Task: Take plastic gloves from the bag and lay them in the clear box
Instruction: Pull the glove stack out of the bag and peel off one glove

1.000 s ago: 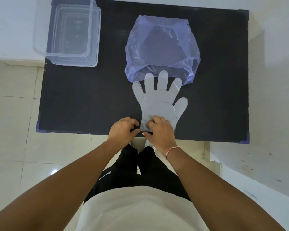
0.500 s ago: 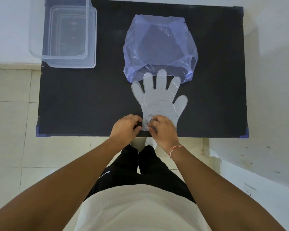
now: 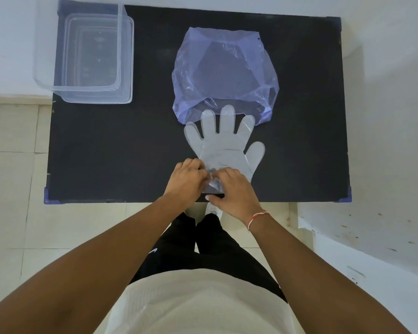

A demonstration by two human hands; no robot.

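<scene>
A clear plastic glove point(image 3: 225, 143) lies flat on the black table point(image 3: 111, 150), fingers pointing away from me, fingertips just reaching the mouth of a crumpled pale blue plastic bag point(image 3: 223, 73). My left hand point(image 3: 186, 180) and my right hand point(image 3: 232, 189) are side by side at the glove's cuff, fingers pinching the plastic near the table's front edge. The cuff is partly hidden under my hands. The clear box point(image 3: 85, 51) stands at the far left corner, with nothing visible inside it.
The table's front edge point(image 3: 130, 201) runs just below my hands, with blue corner guards point(image 3: 47, 196) at both front corners. White walls border the table on the far side and right. Tiled floor lies to the left.
Both hands crept slightly forward along the glove's cuff, bunching the plastic between them. The glove and bag stay where they were.
</scene>
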